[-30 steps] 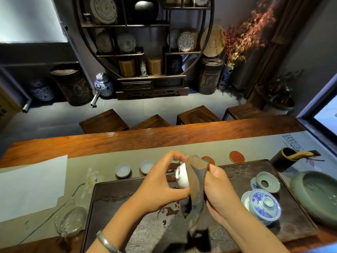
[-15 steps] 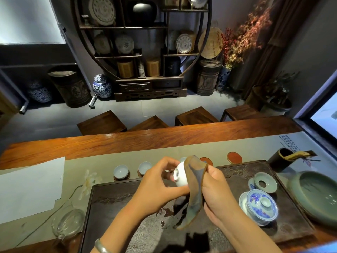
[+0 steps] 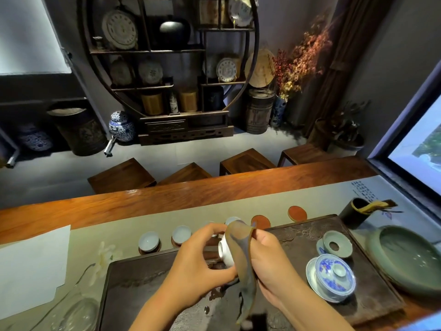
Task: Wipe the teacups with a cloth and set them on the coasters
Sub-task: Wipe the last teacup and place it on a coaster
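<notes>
My left hand (image 3: pixel 199 263) grips a small white teacup (image 3: pixel 225 250) tipped on its side above the dark tea tray (image 3: pixel 310 232). My right hand (image 3: pixel 269 261) presses a brown-grey cloth (image 3: pixel 241 254) against the cup's mouth, and the cloth's tail hangs down toward the tray. Two pale teacups (image 3: pixel 148 240) (image 3: pixel 181 234) stand on coasters on the runner to the left. A third cup (image 3: pixel 232 220) peeks out behind the cloth. Two red-brown coasters (image 3: pixel 260 222) (image 3: pixel 297 213) lie bare further right.
On the tray's right stand a blue-and-white lidded gaiwan (image 3: pixel 333 277) and a celadon strainer (image 3: pixel 337 243). A big green bowl (image 3: pixel 403 259) and a dark tool holder (image 3: pixel 353 212) sit at far right. White paper (image 3: pixel 31 263) and a glass pitcher (image 3: pixel 81 314) lie left.
Both hands stay on the cup and cloth, and the cloth has shifted slightly over the cup's mouth. The view has tilted a little; nothing was set down.
</notes>
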